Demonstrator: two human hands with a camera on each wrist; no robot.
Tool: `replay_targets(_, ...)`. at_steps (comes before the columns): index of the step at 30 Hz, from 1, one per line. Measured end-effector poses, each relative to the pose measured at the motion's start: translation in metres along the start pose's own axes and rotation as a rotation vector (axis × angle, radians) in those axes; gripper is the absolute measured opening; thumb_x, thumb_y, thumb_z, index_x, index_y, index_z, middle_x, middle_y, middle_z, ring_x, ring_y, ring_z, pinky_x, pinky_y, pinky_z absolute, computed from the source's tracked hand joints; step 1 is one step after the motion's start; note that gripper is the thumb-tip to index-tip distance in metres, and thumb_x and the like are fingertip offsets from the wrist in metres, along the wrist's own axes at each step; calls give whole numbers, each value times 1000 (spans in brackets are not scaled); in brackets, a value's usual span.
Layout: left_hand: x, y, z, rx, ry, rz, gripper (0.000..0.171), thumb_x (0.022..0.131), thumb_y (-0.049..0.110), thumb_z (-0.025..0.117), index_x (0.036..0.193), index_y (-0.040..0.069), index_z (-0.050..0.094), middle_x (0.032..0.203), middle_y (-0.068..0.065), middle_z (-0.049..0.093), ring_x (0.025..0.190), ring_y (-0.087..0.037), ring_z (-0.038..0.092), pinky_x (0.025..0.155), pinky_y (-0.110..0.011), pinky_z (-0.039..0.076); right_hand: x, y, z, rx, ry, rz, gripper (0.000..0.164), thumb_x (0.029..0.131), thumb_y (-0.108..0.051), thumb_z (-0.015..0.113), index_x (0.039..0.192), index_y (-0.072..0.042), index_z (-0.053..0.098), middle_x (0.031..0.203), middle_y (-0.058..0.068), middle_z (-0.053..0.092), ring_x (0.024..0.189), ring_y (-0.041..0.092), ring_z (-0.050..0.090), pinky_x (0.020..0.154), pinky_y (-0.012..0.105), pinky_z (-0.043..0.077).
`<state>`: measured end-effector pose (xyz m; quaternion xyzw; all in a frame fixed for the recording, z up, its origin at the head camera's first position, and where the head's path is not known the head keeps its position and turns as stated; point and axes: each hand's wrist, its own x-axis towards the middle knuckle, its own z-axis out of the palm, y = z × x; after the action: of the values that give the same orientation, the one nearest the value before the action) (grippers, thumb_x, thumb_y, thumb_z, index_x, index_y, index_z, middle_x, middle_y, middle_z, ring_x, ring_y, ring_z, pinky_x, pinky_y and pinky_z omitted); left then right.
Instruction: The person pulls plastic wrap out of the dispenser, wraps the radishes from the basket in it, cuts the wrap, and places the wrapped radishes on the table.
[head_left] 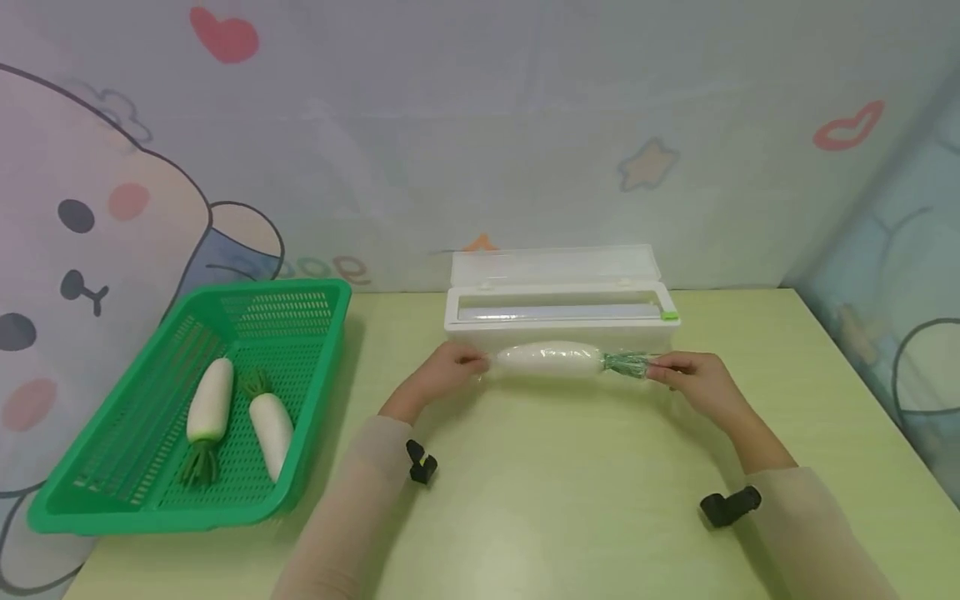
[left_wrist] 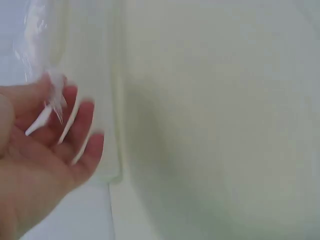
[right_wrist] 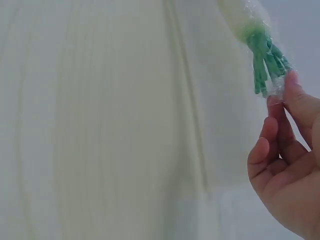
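Observation:
A white radish (head_left: 551, 358) wrapped in clear plastic film is held up level between both hands, just in front of the white film dispenser (head_left: 558, 333). My left hand (head_left: 447, 369) pinches the twisted end of the film (left_wrist: 57, 95) at the radish's root end, thumb against forefinger. At the other end, my right hand (head_left: 697, 382) pinches the film beside the green leaf stalks (right_wrist: 267, 57). The dispenser's clear lid (head_left: 555, 265) stands raised, and a roll of film (head_left: 558, 312) lies inside.
At the left stands a green plastic basket (head_left: 311, 408) with two unwrapped white radishes, one of them (head_left: 212, 400) beside the other (head_left: 272, 429). The light table (head_left: 570, 500) meets a printed cloth backdrop (head_left: 420, 150) behind the dispenser.

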<state>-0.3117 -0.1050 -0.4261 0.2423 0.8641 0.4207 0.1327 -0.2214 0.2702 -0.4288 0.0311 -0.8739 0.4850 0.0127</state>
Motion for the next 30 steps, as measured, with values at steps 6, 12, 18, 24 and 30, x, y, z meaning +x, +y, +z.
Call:
replay_targets(6, -10, -1, -17, -476, -22, -55, 25, 99, 6, 52, 118, -7, 60, 95, -7, 65, 91, -15, 63, 93, -36, 50, -38, -42, 19, 235, 126, -293, 7, 85, -2, 71, 86, -9, 74, 84, -18, 69, 77, -2, 64, 68, 15, 51)
replay_targets(12, -12, -6, -21, -804, -11, -92, 19, 99, 4, 47, 100, 11, 65, 80, -1, 60, 81, -15, 61, 82, -31, 51, -69, -83, 67, 64, 197, -996, 14, 86, -13, 71, 76, -3, 69, 75, 2, 66, 68, 8, 57, 62, 15, 46)
replay_targets(18, -9, 0, -16, -732, -62, -97, 24, 98, 4, 46, 100, 2, 69, 101, -5, 64, 89, -16, 60, 80, -31, 52, -99, -105, 116, -415, 250, -1388, 35, 100, -13, 51, 72, -10, 71, 73, -5, 55, 62, 8, 43, 57, 12, 35)
replay_targets(24, -10, 13, -9, -513, -154, -82, 31, 97, 9, 48, 114, -11, 63, 105, -8, 65, 86, -13, 59, 82, -30, 51, -114, -90, 131, -728, 67, -1439, 50, 105, -6, 31, 75, -16, 70, 78, -7, 49, 66, 9, 32, 60, 18, 26)
replay_targets(30, -27, 8, -14, -330, -43, -115, 31, 97, 22, 58, 119, 3, 67, 116, -3, 66, 98, -13, 53, 89, -33, 43, -110, -80, 109, -575, 207, -1355, 43, 104, -11, 38, 75, -15, 70, 76, -6, 54, 63, 9, 41, 58, 16, 29)
